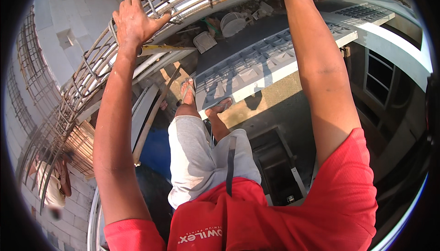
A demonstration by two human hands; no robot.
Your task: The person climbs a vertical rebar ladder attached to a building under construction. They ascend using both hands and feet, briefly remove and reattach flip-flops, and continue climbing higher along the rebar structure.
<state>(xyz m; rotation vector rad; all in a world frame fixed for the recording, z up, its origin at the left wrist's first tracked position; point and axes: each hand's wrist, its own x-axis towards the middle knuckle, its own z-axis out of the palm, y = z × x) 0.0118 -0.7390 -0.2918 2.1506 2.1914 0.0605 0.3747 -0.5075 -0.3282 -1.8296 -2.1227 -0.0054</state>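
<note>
Both my arms are raised toward the top of the head view. My left hand (136,25) lies over a long rebar cage (94,63), its thumb sticking out along the bars. The fingers are bent over the far side of the cage, and their tips are partly hidden. My right forearm (311,35) reaches up to the same line of rebar, but the hand is cut off by the upper edge. Below, my sandalled feet (188,90) stand at a grey slab edge with a relief pattern (252,70).
White plastic chairs (233,24) stand on a lower level. A wooden plank (156,111) leans beside my legs. At the right is a dark window (379,77) under a white ledge (394,45). Another person (52,182) is behind rebar at the lower left. A dark recess (279,164) lies below.
</note>
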